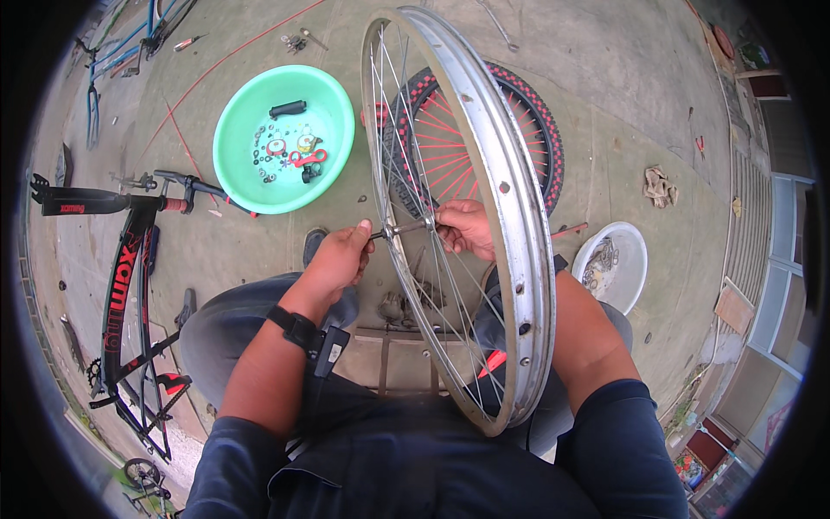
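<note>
A bare bicycle wheel rim (486, 130), silver, scuffed and without a tyre, stands upright between my knees, laced with thin spokes. At its middle is the hub (410, 227). My left hand (340, 257) is closed in a pinch on the axle end sticking out of the hub's left side. On the other side, my right hand (469, 227) has its fingers bent around the axle end close to the hub, partly behind the spokes. The tips of the right fingers are hard to make out.
A mint-green basin (226, 143) holds small parts. Beyond the rim lies a wheel with a red-checked black tyre (553, 147). To the left is a black bicycle frame (121, 285). A white bowl (638, 268) of metal parts and a crumpled cloth (660, 187) are right.
</note>
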Action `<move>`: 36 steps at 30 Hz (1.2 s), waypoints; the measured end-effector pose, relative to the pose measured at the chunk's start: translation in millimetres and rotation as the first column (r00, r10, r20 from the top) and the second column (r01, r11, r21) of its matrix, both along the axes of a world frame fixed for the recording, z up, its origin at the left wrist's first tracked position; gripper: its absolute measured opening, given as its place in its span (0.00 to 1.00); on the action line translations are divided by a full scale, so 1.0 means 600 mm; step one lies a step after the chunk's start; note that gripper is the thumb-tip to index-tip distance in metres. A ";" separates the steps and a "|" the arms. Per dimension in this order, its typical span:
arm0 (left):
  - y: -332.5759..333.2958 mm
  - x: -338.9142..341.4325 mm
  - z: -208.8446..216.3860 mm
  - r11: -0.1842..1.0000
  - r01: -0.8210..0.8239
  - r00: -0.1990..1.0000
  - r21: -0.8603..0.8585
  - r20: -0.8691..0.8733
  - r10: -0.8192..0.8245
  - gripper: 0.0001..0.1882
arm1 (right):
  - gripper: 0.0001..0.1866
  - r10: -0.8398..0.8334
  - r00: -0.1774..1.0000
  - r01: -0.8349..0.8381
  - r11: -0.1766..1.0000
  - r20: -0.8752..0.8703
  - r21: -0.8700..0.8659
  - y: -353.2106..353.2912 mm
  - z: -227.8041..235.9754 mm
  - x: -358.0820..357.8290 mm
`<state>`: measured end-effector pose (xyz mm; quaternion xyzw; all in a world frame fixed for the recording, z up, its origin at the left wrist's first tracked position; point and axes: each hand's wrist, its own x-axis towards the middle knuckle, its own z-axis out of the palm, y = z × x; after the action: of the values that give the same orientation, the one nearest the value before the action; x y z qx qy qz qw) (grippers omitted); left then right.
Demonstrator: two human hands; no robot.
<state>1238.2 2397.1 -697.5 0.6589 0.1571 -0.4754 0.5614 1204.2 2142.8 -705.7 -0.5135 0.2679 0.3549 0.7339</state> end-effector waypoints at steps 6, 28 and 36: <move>0.007 -0.007 -0.004 0.999 0.028 0.990 0.040 0.134 -0.034 0.21 | 0.11 -0.036 0.999 0.036 0.999 0.000 -0.013 -0.001 0.002 0.000; 0.010 -0.004 -0.014 0.998 0.064 0.993 0.006 0.094 -0.064 0.18 | 0.09 -0.042 0.999 0.042 0.999 0.000 -0.031 0.001 0.005 0.000; 0.009 -0.012 -0.013 0.982 0.125 0.909 0.144 0.381 -0.171 0.16 | 0.09 -0.057 0.998 0.057 0.998 -0.011 -0.019 -0.003 0.006 0.000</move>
<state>1231.2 2402.6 -705.3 0.7823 0.0188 -0.3652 0.5042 1204.1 2141.3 -702.3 -0.5106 0.2898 0.3341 0.7374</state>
